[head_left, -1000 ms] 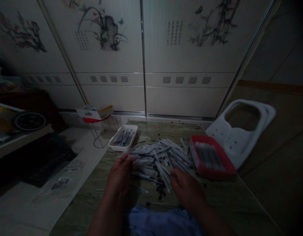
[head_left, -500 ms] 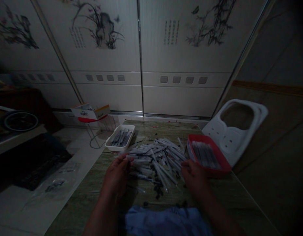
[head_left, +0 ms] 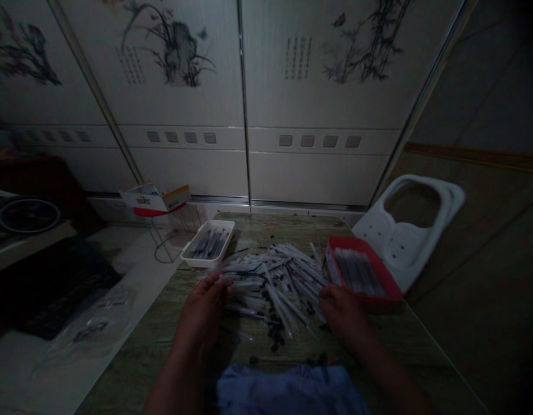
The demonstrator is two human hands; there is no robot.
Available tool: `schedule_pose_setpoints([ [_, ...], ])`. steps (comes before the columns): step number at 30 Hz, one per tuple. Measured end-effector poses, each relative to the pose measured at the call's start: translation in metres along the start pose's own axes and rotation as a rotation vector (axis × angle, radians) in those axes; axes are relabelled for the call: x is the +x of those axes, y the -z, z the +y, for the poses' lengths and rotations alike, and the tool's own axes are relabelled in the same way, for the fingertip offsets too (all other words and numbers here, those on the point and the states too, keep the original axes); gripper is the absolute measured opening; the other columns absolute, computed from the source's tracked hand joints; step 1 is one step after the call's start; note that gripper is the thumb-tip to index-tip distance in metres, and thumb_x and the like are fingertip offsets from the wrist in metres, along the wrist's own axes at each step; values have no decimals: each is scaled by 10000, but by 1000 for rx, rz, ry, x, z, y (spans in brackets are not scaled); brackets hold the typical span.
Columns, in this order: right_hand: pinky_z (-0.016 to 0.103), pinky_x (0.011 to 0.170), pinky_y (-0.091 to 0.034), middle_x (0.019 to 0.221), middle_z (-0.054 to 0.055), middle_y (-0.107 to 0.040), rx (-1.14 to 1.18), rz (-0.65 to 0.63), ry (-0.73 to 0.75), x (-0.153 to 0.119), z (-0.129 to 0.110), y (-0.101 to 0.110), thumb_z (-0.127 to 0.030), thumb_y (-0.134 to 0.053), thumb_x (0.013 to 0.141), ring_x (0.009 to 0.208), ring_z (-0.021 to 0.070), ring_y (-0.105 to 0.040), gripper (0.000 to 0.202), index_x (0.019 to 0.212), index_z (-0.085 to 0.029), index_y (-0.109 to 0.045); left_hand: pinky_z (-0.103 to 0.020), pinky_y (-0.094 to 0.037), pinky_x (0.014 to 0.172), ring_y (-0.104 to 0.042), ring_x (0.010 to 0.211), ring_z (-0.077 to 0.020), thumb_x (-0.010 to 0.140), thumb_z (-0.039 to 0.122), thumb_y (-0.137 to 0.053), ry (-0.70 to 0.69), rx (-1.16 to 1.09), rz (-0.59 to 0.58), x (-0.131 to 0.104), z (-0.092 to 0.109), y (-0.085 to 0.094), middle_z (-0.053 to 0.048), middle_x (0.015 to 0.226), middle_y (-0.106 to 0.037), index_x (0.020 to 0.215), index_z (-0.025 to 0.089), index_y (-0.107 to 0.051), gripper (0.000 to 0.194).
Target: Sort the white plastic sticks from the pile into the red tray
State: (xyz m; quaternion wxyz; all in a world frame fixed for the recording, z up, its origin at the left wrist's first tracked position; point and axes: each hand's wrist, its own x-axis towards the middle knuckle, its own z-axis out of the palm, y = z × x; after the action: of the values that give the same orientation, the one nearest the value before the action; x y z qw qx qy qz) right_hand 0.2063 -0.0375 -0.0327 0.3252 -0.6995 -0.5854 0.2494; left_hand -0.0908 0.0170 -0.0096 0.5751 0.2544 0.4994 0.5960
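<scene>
A loose pile of slim, whitish, pen-like sticks [head_left: 284, 288], some with dark ends, lies spread over the table. My left hand [head_left: 205, 305] is at the pile's left edge, its fingertips pinched together by the stick ends. At the right edge, close to the red basket [head_left: 394, 297], my right hand [head_left: 342, 308] has its fingers curled in. The dim light hides what either hand holds. Small black pieces [head_left: 276, 337] like caps are scattered at the near side of the pile. More sticks fill the red basket in a row.
A white tray [head_left: 185, 253] with dark-tipped sticks stands at the table's back left. Blue cloth [head_left: 288, 389] lies at the near edge. Beyond are a white folding chair [head_left: 416, 230], a carton [head_left: 151, 200] on a red stool [head_left: 158, 212], and sliding doors [head_left: 314, 178].
The whole view has shifted slightly. Both hands stay in nearly the same places beside the pile, and the sticks look unchanged.
</scene>
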Motion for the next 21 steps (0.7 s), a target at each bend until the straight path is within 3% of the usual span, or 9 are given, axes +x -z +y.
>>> schedule_pose_setpoints([
  [13,246,605,-364,745,-7,-669,-68,-132,15,-5,-2,-6,-231,-513,813,709,174,-625,76,812,-223,-589,-199,-545,644,-685,709,-122,855,129,-650,32,-4,31,-1,3,-3,-56,868,-736,1067,169,-654,216],
  [21,245,598,-344,723,-10,-647,-104,-125,5,-5,2,-6,-225,-510,820,698,170,-611,64,795,-226,-569,-191,-551,656,-689,727,-115,862,114,-647,15,-11,18,4,-2,0,-58,880,-734,1069,165,-650,214],
])
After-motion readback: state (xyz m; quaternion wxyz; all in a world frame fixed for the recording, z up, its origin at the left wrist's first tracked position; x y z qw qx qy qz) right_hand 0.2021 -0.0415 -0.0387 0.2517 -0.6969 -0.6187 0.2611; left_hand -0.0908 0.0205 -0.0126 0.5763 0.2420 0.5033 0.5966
